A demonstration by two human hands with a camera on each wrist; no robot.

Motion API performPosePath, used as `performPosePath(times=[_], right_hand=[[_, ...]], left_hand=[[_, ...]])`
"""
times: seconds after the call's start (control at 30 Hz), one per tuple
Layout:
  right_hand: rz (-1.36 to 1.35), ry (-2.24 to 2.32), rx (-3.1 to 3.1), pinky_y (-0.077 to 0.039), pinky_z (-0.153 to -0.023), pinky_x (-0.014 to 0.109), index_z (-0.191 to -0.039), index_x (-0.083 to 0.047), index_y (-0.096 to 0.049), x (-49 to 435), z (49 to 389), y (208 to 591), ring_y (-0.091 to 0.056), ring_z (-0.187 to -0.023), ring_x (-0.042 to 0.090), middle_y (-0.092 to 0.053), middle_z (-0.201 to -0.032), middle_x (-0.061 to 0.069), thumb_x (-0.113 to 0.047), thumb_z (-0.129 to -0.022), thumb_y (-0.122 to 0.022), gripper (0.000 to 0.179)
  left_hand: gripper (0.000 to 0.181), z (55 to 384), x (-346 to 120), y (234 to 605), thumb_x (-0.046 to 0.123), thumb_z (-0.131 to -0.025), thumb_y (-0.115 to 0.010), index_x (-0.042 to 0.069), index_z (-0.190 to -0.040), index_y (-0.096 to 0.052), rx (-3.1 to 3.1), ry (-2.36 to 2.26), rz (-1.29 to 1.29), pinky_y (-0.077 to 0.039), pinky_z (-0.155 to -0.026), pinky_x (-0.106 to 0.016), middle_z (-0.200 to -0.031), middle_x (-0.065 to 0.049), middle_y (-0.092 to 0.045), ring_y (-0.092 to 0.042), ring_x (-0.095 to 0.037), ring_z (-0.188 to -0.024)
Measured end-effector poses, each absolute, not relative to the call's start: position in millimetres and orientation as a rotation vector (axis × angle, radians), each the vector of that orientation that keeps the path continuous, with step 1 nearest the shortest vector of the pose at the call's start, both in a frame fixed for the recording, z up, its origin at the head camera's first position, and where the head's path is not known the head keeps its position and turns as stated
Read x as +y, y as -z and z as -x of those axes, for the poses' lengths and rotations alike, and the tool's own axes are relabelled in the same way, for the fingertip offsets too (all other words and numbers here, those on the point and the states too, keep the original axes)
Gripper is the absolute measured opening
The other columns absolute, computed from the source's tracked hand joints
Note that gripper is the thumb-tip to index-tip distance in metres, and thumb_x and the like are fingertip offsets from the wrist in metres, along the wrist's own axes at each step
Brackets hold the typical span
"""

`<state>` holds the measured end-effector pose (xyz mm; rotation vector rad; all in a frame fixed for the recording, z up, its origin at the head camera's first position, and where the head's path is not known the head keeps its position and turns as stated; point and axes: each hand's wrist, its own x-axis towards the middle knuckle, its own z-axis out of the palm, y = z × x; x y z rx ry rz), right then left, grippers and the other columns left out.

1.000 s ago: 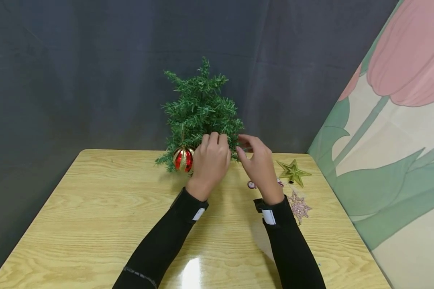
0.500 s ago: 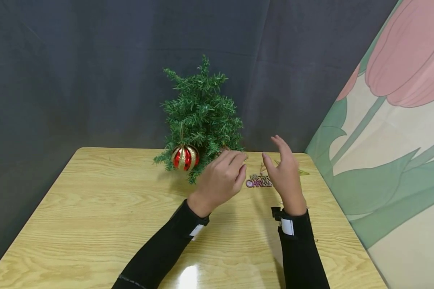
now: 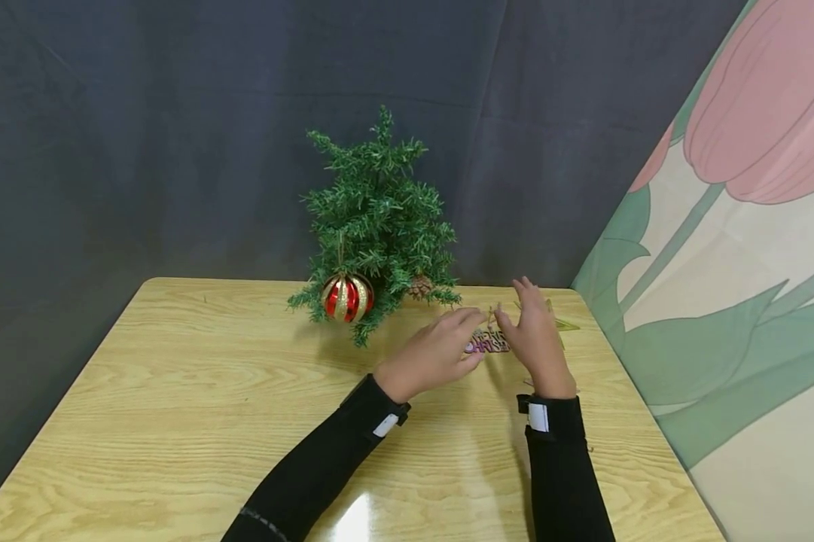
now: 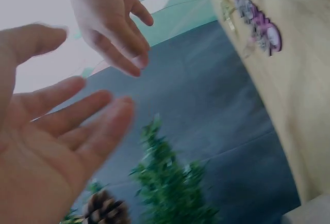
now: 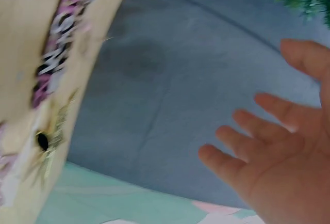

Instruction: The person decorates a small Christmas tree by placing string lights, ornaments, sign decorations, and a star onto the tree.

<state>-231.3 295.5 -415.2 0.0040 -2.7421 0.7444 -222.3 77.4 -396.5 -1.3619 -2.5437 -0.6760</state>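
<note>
The left hand (image 3: pixel 434 352) has moved rightward, toward the lettered ornament (image 3: pixel 492 343), which lies on the table (image 3: pixel 176 406), perhaps set within easy reach. Both that hand and the right hand (image 3: pixel 537 337) are empty, fingers loosely extended. Further left, a cord (image 3: pixel 341 252) keeps the striped bauble (image 3: pixel 347 297) hanging from the tree (image 3: pixel 379 207).

A striped red-and-gold ball (image 3: pixel 348 297) hangs left of a brown pine cone (image 3: pixel 420 287) on a green tree (image 3: pixel 381 203); rightward, a purple lettered sign (image 3: pixel 489 343) lies on the wooden table (image 3: pixel 203 406).

1 pink-and-white lettered sign (image 3: pixel 491 344) lies flat on the table (image 3: pixel 210 391).
</note>
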Motion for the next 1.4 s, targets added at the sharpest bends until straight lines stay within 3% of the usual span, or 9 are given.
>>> performPosePath(times=[0.27,0.7,0.93,1.17,1.27,1.4], right_hand=[[0.013,-0.680,-3.017,-0.021,-0.122,0.067,-0.157,0.011,-0.028,318.7,248.7,457.1,-0.013,-0.153,0.056,-0.018,-0.165,0.036,-0.020,-0.103,-0.063,0.071],[0.055,-0.781,-3.189,-0.025,-0.121,0.065,-0.161,0.005,-0.024,318.8,252.4,478.6,-0.017,-0.154,0.052,-0.012,-0.167,0.033,-0.024,-0.106,-0.059,0.071],[0.056,-0.692,-3.253,-0.026,-0.122,0.063,-0.160,0.006,-0.026,319.1,253.1,481.3,-0.020,-0.153,0.051,-0.018,-0.165,0.035,-0.023,-0.106,-0.058,0.069],[-0.008,-0.620,-3.267,-0.036,-0.117,0.060,-0.154,0.010,-0.036,317.9,251.0,483.2,-0.039,-0.145,0.050,-0.039,-0.155,0.034,-0.016,-0.103,-0.062,0.062],[-0.047,-0.612,-3.247,-0.040,-0.113,0.059,-0.149,0.011,-0.041,316.4,250.1,481.1,-0.045,-0.140,0.049,-0.045,-0.149,0.034,-0.013,-0.102,-0.064,0.057],[-0.061,-0.588,-3.220,-0.046,-0.107,0.057,-0.143,0.009,-0.049,313.6,250.5,480.0,-0.052,-0.132,0.047,-0.050,-0.143,0.034,-0.013,-0.101,-0.066,0.050]], left_hand=[[0.068,248.2,104.5,431.7,0.039,-0.103,-0.066,0.008,-0.157,-0.039,-2.884,0.448,1.334,-0.045,-0.115,-0.039,-0.154,-0.014,-0.048,-0.054,-0.028,-0.137],[0.069,275.8,122.4,466.3,0.039,-0.101,-0.068,0.011,-0.157,-0.038,-3.147,0.462,1.174,-0.044,-0.114,-0.045,-0.154,-0.015,-0.046,-0.045,-0.037,-0.144],[0.065,283.9,131.3,471.5,0.036,-0.100,-0.070,0.012,-0.154,-0.042,-3.165,0.419,1.196,-0.049,-0.104,-0.039,-0.145,-0.012,-0.052,-0.051,-0.030,-0.132],[0.061,285.7,143.2,473.2,0.028,-0.099,-0.072,0.010,-0.152,-0.046,-3.175,0.432,1.232,-0.050,-0.104,-0.034,-0.146,-0.011,-0.054,-0.050,-0.026,-0.138],[0.044,286.7,147.2,473.7,0.017,-0.102,-0.068,0.009,-0.144,-0.054,-3.130,0.466,1.283,-0.051,-0.086,-0.029,-0.132,-0.011,-0.062,-0.061,-0.021,-0.119],[0.040,288.2,149.2,476.9,0.007,-0.106,-0.057,0.010,-0.146,-0.055,-3.065,0.461,1.326,-0.042,-0.072,-0.027,-0.124,-0.009,-0.066,-0.066,-0.018,-0.106]])
